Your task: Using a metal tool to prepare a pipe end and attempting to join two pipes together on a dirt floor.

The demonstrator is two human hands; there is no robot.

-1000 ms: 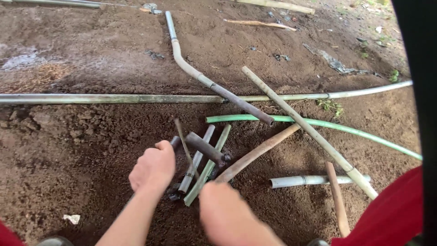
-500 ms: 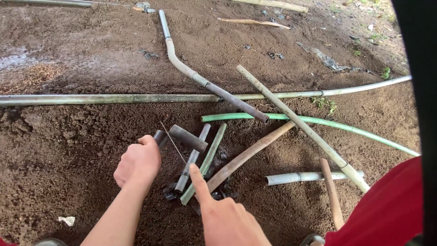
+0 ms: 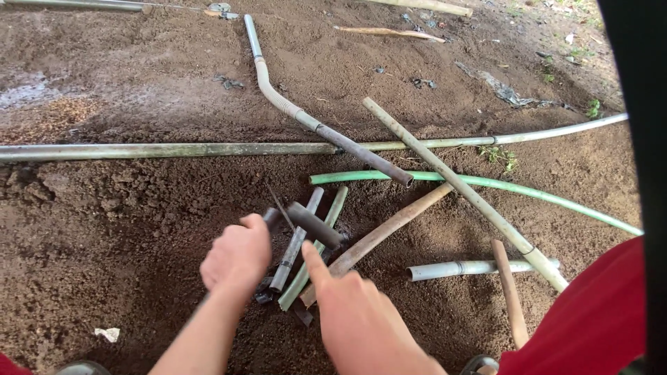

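The left hand point(image 3: 236, 258) is closed in a fist around one end of a short dark pipe piece point(image 3: 314, 225), which sticks out up and to the right from between its fingers point(image 3: 258, 229) and lies across the top of a small bundle of pipe offcuts. The right hand point(image 3: 354, 316) is open, its index finger stretched forward; that fingertip lies just below the dark piece's far end, close to it, and whether it touches cannot be made out. The right hand holds nothing.

Under the dark piece lie a grey pipe offcut point(image 3: 297, 243) and a green pipe offcut point(image 3: 313, 257), side by side and slanting, with a brown wooden stick point(image 3: 389, 229) running off to the upper right. All of it rests on bare brown soil point(image 3: 104, 215). Beyond are a long grey pipe point(image 3: 167, 149) laid across the ground, a green hose point(image 3: 500, 187), a pale bamboo-like pole point(image 3: 458, 187) and a short white pipe point(image 3: 465, 267). A red garment point(image 3: 590, 312) shows at the lower right.
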